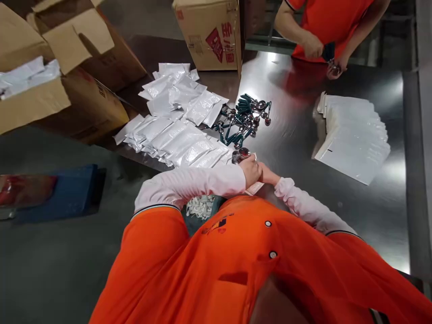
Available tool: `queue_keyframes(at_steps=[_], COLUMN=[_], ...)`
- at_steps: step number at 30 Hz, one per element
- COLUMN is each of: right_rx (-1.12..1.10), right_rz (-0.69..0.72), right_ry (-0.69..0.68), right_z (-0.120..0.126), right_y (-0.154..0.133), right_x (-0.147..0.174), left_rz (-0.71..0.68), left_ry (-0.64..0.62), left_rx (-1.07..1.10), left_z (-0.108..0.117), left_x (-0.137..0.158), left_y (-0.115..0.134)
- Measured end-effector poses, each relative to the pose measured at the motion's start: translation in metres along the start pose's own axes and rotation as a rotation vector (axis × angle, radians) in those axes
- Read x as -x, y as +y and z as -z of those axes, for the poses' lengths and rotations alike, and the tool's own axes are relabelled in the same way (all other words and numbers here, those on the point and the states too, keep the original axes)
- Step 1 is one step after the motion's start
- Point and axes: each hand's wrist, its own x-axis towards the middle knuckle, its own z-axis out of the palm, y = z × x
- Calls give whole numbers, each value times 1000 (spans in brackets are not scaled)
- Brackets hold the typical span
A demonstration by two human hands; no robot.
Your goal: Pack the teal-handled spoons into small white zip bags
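Note:
My left hand (251,171) is closed around a bunch of measuring spoons (240,155), their shiny metal bowls sticking out to the left and the handles hidden in the fist. Against it presses my right hand (268,174), fingers closed; what they grip is hidden. Just below both hands a piece of a pale packet (254,188) shows, partly covered. Beyond them on the metal table lies a loose heap of measuring spoons (245,118) with dark green handles. White padded mailers (178,139), filled and overlapping, are piled to the left of the heap.
A fanned stack of flat white mailers (354,135) lies on the metal table (290,117) at right. Cardboard boxes (209,36) stand at the back and left (84,99). Across the table a co-worker's hands (312,45) hold spoons. A bin of white scraps (200,207) sits below.

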Motion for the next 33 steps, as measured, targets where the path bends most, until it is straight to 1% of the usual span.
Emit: queue_keyframes(at_steps=[2,4,5,6,7,8,10,12,13,14,16,18,19,21,24,26,28,31,33], right_rx=[-113,-288,-369,-426,-455,-476,-524,-565,-586,-607,-636,-621,-596,-537,-486,-463,-420,-319,-250], right_rz=[5,56,85,107,115,110,70,4,-26,-46,-35,17,41,62,19,18,77,249,381], right_ry=[42,70,75,77,76,73,69,83,88,87,67,50,55,73,54,-4,-80,-185,-263], right_z=[-8,-9,-8,-8,-7,-7,-10,-13,-14,-13,-8,2,7,16,26,31,36,43,45], right_y=[-2,-2,-1,0,1,2,5,8,10,12,16,17,18,18,17,18,19,17,12], right_x=[3,10,14,19,24,30,39,46,49,51,54,56,56,55,51,45,40,35,35], left_rz=[-47,-4,38,72,83,69,3,-44,-39,-4,142,320,387,455,461,507,635,874,992], left_ry=[166,313,334,316,272,215,103,30,6,-7,-9,21,41,84,113,119,149,210,244], left_rx=[88,211,276,343,408,470,581,689,743,792,866,913,931,955,959,969,943,829,839], left_z=[15,30,35,37,35,31,14,-8,-19,-29,-45,-56,-60,-63,-63,-64,-65,-69,-73], left_x=[14,25,28,30,30,30,28,26,26,26,26,26,25,25,27,31,37,46,58], left_y=[-8,-21,-28,-36,-42,-48,-55,-59,-59,-59,-58,-58,-58,-61,-65,-60,-45,-6,21])
